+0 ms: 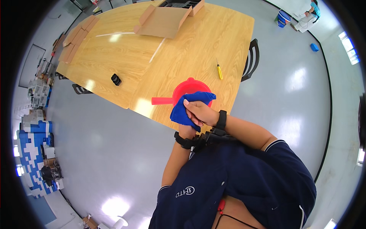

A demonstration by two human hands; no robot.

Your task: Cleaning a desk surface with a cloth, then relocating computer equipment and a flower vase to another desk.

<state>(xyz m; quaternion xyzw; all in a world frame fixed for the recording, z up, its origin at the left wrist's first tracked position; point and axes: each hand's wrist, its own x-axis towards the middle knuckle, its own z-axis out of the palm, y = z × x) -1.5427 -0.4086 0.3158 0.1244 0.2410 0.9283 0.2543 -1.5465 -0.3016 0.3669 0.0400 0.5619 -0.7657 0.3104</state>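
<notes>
A blue cloth (183, 113) is bunched between my two hands over a red plastic pan (188, 86) with a spout, its handle pointing left. My right hand (203, 112) grips the cloth from above, thumb on top. Beneath it my left hand (187, 130) is mostly hidden by the cloth; only its wrist side shows, so its fingers cannot be made out. Black straps circle both wrists. Beyond the pan, to the right, a yellow-handled screwdriver (219, 72) lies on the wooden table (200, 51).
A small black object (116, 79) lies on the table's left part. Flattened cardboard (77, 38) rests at the far left, and an open cardboard box (163, 21) at the far edge. A black chair (251, 61) stands at the right. A person (310, 15) sits far off beside a blue bucket (283, 19).
</notes>
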